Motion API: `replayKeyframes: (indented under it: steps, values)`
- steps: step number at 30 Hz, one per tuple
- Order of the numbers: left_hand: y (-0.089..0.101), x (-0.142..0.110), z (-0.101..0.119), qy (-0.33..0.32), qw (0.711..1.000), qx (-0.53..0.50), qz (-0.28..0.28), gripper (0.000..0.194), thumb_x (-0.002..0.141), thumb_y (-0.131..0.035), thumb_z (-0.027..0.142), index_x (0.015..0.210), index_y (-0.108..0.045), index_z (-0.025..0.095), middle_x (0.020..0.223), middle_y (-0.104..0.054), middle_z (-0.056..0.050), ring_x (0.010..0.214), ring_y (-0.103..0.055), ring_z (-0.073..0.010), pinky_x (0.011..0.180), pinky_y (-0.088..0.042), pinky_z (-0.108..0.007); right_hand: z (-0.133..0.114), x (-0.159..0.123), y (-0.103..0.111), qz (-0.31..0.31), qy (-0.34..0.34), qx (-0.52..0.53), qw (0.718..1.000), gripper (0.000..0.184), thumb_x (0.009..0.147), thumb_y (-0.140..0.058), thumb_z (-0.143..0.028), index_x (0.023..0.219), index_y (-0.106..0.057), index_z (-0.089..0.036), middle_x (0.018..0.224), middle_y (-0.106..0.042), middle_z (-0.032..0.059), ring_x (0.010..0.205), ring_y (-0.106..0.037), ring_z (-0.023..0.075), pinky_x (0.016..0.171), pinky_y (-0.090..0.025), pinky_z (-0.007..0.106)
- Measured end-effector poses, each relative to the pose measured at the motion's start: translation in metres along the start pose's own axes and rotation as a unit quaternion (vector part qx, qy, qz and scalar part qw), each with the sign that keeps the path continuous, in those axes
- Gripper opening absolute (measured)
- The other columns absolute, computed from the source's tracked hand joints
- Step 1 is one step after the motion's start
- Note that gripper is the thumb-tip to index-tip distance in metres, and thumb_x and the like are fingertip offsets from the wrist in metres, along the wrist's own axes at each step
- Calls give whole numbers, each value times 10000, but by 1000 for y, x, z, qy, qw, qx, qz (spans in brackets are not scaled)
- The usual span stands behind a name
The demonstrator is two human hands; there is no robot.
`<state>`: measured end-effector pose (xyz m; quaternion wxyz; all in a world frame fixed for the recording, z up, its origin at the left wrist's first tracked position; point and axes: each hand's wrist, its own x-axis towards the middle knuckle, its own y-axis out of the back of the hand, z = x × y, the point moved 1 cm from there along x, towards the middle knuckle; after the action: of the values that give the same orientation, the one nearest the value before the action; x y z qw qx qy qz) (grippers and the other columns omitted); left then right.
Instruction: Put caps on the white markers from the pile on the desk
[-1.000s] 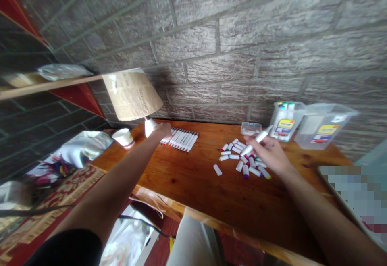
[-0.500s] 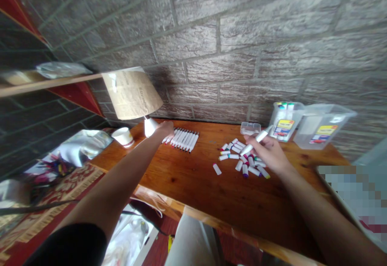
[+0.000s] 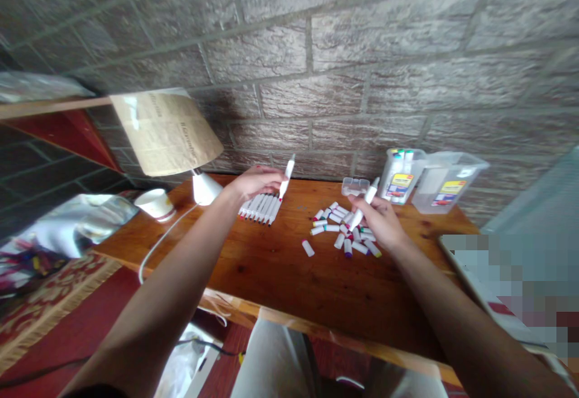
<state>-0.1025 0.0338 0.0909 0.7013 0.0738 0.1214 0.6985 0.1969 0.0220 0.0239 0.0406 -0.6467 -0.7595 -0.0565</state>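
Note:
My left hand (image 3: 257, 182) pinches a white marker (image 3: 288, 176), held nearly upright above a row of white markers (image 3: 260, 207) lying side by side on the wooden table (image 3: 271, 265). The lower end of that held marker shows a bit of red. In my right hand (image 3: 376, 217) is another white marker (image 3: 364, 204), tilted, its grey tip pointing up and away. Beneath it spreads a loose pile of white marker caps (image 3: 332, 228) with coloured ends. One cap (image 3: 308, 248) lies apart, nearer the front edge.
Behind the pile sit a small clear plastic lid (image 3: 355, 187), a clear box with several markers (image 3: 400, 175) and another clear box (image 3: 446, 184). On the left stand a lamp (image 3: 207, 189) and a paper cup (image 3: 155, 205). A stone-block wall (image 3: 339, 96) backs the table.
My left hand has lifted a marker from the row and moved right with it. My right hand still holds its marker over the caps. The whole view has shifted slightly to the right.

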Motion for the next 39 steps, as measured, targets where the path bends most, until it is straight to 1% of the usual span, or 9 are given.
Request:
replayKeyframes:
  steps: [2,5,9,15,23,27,32,35,39]
  values:
    - [-44,-3,3,-59,978,-195,-44,223,676,-768,247,852,-728,116,766,-693,-41,674,-626,-108,654,-494,-222,0,1,1,4,-15,35,999,433,693,-729,-576,597,-565,-188,492,-528,-28,432,-498,114,425,-361,227]
    - [-101,-8,0,-113,912,-387,-78,267,644,-811,217,881,-726,129,758,-682,-16,662,-645,-105,632,-502,-207,1,3,5,3,-27,59,998,404,664,-741,-560,647,-585,-187,525,-530,-35,442,-488,108,429,-388,227]
    - [-135,-14,-11,-122,867,-467,-124,238,655,-825,170,862,-712,136,780,-692,-8,688,-667,-110,701,-537,-226,2,4,6,-66,4,-17,998,378,689,-732,-535,764,-669,-171,637,-620,-13,533,-535,118,502,-432,233]
    - [-134,-21,-18,-107,864,-466,-159,209,693,-819,155,855,-689,136,762,-685,4,696,-680,-116,792,-569,-277,2,-5,-7,-77,84,-132,985,295,786,-682,-452,845,-718,-165,772,-699,19,664,-587,130,621,-448,238]
    - [-139,-26,-19,-116,849,-484,-174,279,646,-862,179,816,-645,135,742,-687,6,669,-675,-115,692,-576,-228,-5,-7,-10,-30,-37,11,999,325,719,-706,-489,763,-667,-170,536,-544,-40,444,-485,101,444,-416,230]
    - [-139,-26,-21,-115,856,-474,-172,258,676,-844,186,811,-630,135,743,-683,-2,670,-672,-124,678,-575,-240,-7,-7,-10,-65,-58,77,993,297,714,-722,-452,792,-675,-170,522,-500,-58,404,-442,84,398,-381,218]
    - [-138,-23,-24,-124,856,-470,-176,300,650,-868,224,789,-619,131,687,-632,21,612,-637,-101,615,-557,-214,-3,-10,-13,-125,1,-52,991,275,739,-717,-420,864,-706,-175,665,-637,-9,551,-545,112,503,-433,219]
    - [-137,-23,-25,-128,858,-461,-184,333,611,-891,239,786,-630,129,676,-621,23,591,-620,-97,583,-539,-208,0,-15,-18,-118,54,-157,979,217,752,-696,-352,884,-708,-181,766,-691,13,653,-594,143,592,-460,241]
    - [-134,-27,-27,-129,857,-460,-193,339,578,-909,228,779,-656,126,671,-637,11,583,-615,-94,559,-513,-190,-6,-23,-26,-101,85,-268,954,130,749,-678,-290,834,-692,-193,686,-660,-1,614,-561,149,556,-414,239]
